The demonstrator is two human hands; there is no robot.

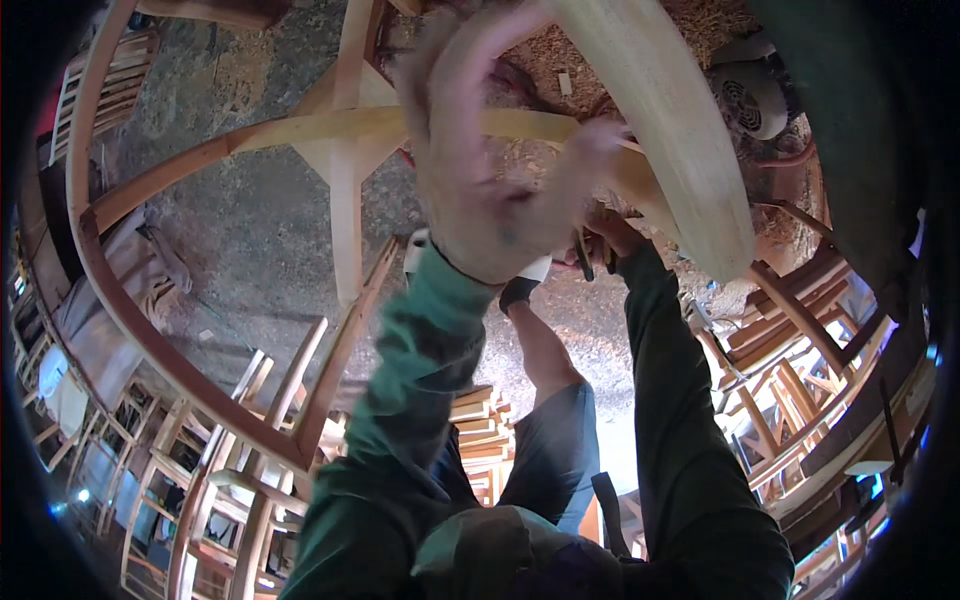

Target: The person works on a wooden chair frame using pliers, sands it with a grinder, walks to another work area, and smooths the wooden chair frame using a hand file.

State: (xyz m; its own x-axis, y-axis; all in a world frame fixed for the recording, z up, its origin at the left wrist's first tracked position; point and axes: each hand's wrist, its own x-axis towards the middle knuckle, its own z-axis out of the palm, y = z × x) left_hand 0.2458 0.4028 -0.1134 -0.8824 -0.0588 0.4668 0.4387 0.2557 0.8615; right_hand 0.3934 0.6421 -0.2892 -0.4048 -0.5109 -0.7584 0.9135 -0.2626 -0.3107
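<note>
My left hand [485,205] is raised close in the middle, smeared by motion. Its thumb stretches right and its fingers curve upward, with a gap between them and nothing seen in it. Right beside it, a thick, pale curved piece of wood [665,110] slants down from the top edge. Under the lower part of that wood, my right hand [615,235] has its fingers curled, partly hidden by shadow. A narrow dark thing [582,256] sticks out from them; its kind cannot be made out. Behind my left hand runs a curved wooden frame [275,132] with a pale cross piece.
A motor-like machine with a round vent [748,108] stands at upper right. Wood shavings [690,25] cover the floor there. Wooden chair frames [165,465] crowd the lower left, and stacked wooden parts [800,370] lie at right. A long curved rail [165,345] borders the left.
</note>
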